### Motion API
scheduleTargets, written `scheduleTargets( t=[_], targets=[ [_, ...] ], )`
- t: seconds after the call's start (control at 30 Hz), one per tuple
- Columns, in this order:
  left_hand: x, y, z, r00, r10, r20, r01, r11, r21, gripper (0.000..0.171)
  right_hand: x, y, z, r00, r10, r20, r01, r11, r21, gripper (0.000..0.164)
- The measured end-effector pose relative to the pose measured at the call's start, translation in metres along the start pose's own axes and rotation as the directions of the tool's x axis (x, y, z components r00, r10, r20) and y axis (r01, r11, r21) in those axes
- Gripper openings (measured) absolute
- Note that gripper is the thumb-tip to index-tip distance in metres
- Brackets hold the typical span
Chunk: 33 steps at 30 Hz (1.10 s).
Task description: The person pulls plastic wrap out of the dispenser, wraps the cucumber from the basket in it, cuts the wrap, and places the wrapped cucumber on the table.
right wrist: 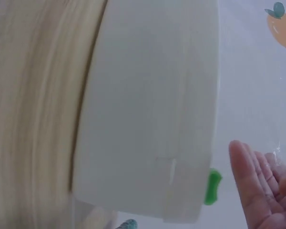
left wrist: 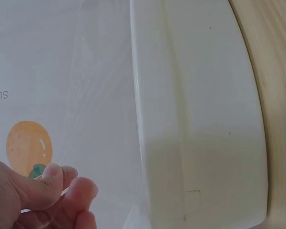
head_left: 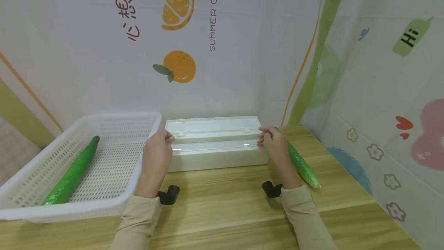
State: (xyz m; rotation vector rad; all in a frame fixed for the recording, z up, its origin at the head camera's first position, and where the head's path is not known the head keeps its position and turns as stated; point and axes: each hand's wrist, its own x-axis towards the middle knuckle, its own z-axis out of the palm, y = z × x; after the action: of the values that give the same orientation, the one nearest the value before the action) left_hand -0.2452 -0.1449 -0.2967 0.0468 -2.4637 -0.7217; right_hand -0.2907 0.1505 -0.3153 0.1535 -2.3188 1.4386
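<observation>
A long white cling film box (head_left: 218,161) stands on the table with its lid (head_left: 215,124) raised at the back. Clear cling film (head_left: 215,145) spans between both hands over the box. My left hand (head_left: 157,153) pinches its left edge between thumb and forefinger, at the box's left end. At the right end, my right hand (head_left: 275,147) holds the other edge between thumb and fingers. In the left wrist view, the film (left wrist: 102,95) looks taut beside the box. A green cucumber (head_left: 303,165) lies right of the box, partly behind my right hand.
On the left is a white plastic basket (head_left: 114,205) with another cucumber (head_left: 74,174) in it. The wooden table (head_left: 222,211) meets printed cloth (head_left: 229,88) behind the box. A black mount (head_left: 169,195) shows at my left wrist and another mount (head_left: 271,189) at the right.
</observation>
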Motion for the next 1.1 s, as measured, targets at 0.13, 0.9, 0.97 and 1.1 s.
scheduleTargets(
  t=[0.13,0.9,0.97,1.1],
  targets=[
    [0.000,0.001,-0.003,1.000,0.001,-0.005,-0.001,1.000,-0.013,0.016,-0.001,-0.002,-0.002,0.999,-0.050,0.004,0.050,0.993,-0.108,0.029],
    [-0.001,0.003,-0.025,0.993,0.079,-0.088,-0.087,0.992,-0.096,0.014,-0.006,-0.017,-0.007,0.967,-0.227,-0.116,0.205,0.963,-0.175,0.016],
    [0.000,0.003,-0.026,0.991,0.086,-0.099,-0.095,0.991,-0.099,0.014,-0.006,-0.019,-0.008,0.965,-0.234,-0.121,0.211,0.961,-0.178,0.016],
    [0.000,0.004,-0.030,0.993,0.066,-0.098,-0.077,0.991,-0.111,0.016,-0.007,-0.024,-0.011,0.958,-0.255,-0.132,0.232,0.958,-0.172,0.016]
  ],
)
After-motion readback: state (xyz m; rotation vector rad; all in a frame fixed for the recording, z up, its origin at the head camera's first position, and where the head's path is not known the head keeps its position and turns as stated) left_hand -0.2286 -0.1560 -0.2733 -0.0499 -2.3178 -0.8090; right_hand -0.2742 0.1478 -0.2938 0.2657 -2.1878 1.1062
